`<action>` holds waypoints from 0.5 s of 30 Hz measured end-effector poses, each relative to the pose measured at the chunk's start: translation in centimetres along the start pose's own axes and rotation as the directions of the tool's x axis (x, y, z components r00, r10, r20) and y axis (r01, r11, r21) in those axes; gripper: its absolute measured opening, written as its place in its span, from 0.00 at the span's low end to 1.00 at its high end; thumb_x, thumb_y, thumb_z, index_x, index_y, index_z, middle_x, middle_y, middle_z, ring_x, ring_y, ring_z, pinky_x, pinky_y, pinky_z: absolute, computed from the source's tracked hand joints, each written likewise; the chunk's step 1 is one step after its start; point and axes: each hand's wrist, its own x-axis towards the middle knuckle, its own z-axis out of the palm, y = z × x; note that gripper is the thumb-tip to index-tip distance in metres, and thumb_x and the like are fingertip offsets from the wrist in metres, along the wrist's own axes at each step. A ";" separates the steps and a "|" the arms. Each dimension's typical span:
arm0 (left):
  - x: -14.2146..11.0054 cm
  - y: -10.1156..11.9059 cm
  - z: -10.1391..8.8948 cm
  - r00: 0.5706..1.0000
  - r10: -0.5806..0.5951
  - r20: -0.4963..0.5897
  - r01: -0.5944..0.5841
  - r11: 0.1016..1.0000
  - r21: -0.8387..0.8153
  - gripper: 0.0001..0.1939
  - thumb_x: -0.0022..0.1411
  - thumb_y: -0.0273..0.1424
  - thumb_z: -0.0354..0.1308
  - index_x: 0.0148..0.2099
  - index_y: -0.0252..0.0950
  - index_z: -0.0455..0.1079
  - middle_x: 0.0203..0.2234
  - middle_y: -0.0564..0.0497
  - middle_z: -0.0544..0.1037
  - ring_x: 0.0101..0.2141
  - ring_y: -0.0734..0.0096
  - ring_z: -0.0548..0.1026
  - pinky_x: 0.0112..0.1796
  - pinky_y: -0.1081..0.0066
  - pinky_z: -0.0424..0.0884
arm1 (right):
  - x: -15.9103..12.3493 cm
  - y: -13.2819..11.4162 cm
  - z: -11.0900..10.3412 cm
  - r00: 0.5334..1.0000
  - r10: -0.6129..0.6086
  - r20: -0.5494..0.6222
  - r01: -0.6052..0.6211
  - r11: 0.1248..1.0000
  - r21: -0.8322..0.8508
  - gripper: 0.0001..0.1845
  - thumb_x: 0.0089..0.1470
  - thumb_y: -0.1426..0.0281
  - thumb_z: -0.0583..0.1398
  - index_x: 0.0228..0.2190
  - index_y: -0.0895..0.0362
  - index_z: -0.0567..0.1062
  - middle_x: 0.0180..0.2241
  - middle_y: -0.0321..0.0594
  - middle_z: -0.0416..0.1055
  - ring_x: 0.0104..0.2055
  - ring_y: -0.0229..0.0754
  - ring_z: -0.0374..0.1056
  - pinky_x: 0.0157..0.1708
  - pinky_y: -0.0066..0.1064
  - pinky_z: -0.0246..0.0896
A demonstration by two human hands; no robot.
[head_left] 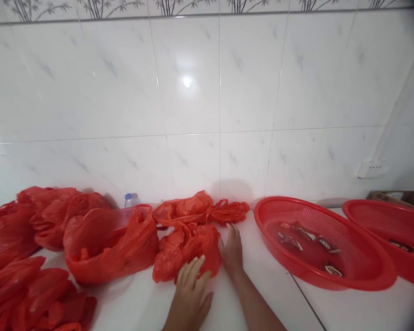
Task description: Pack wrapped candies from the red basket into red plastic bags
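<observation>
A crumpled red plastic bag (184,248) lies on the white table in front of me. My left hand (190,290) is at its near edge, fingers spread and seemingly resting against the plastic. At the bag's right side is my right hand (232,250), its fingers stretched out and nothing gripped. Just behind, another flattened red bag (184,209) and a smaller bunched red bag (229,211) lie close to the wall. To the left stands a red plastic bag (112,248) with its mouth wide apart and red material inside.
On the right are a red mesh basket (279,257) holding several small wrapped packets (327,244) and a second red basket (376,220). Heaped red bags (31,294) cover the left. A blue-capped bottle (131,199), a cardboard box (400,196) and a wall socket (371,169) are at the back.
</observation>
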 end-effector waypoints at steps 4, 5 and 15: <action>-0.4 0.2 3.1 0.985 -0.120 0.125 0.128 0.990 -0.057 0.25 0.48 0.33 0.62 0.51 0.44 0.69 0.59 0.43 0.63 0.56 0.45 0.63 0.50 0.48 0.65 | 1.7 0.3 1.0 0.998 -0.065 0.005 0.065 0.991 -0.117 0.33 0.53 0.71 0.52 0.60 0.60 0.53 0.63 0.50 0.46 0.61 0.53 0.51 0.52 0.44 0.56; -0.6 -0.1 3.9 0.977 -0.162 0.141 0.172 0.983 -0.061 0.26 0.46 0.34 0.64 0.50 0.44 0.69 0.58 0.42 0.65 0.55 0.44 0.64 0.49 0.47 0.65 | 2.1 0.3 1.1 0.997 -0.079 0.004 0.079 0.989 -0.128 0.34 0.53 0.72 0.51 0.61 0.59 0.51 0.63 0.49 0.45 0.60 0.52 0.52 0.51 0.42 0.57; 0.3 -0.9 3.0 0.928 -0.246 0.279 0.301 0.937 -0.176 0.16 0.48 0.35 0.61 0.42 0.40 0.72 0.54 0.41 0.69 0.53 0.48 0.67 0.51 0.50 0.65 | 3.1 1.4 0.8 0.990 0.087 0.107 -0.083 0.996 -0.040 0.27 0.48 0.77 0.53 0.52 0.58 0.68 0.37 0.48 0.73 0.40 0.50 0.67 0.41 0.37 0.59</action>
